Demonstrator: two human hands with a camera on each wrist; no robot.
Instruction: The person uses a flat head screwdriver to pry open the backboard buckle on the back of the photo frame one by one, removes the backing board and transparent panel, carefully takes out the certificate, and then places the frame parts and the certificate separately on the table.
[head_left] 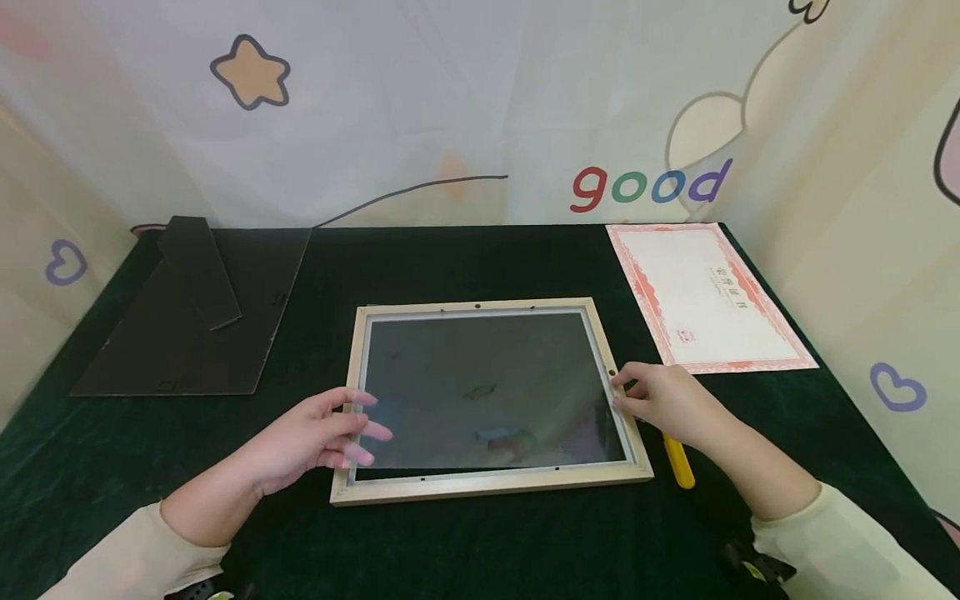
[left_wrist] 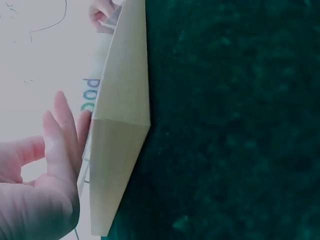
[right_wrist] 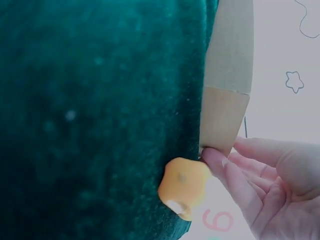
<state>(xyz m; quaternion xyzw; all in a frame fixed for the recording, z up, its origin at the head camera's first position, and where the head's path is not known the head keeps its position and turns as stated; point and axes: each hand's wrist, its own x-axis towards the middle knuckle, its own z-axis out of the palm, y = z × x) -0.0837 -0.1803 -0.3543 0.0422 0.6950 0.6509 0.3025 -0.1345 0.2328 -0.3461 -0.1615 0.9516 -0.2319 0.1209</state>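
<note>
A pale wooden picture frame (head_left: 480, 490) lies on the dark green cloth, with a clear pane (head_left: 480, 375) showing reflections inside its border. My left hand (head_left: 330, 433) is at the frame's left side, fingers loosely extended over the edge and the pane's left margin. In the left wrist view those fingers (left_wrist: 65, 135) look mostly straight beside the wooden side. On the right, my right hand (head_left: 667, 400) pinches the frame's right rim between thumb and fingers. A yellow tool handle (head_left: 678, 462) lies just under that hand, its far end hidden.
A black backing board (head_left: 150, 350) with a fold-out stand leg (head_left: 198, 275) lies at the left. At the back right is a certificate sheet (head_left: 705, 300) with a red border. A printed curtain (head_left: 450, 108) closes off the back and sides.
</note>
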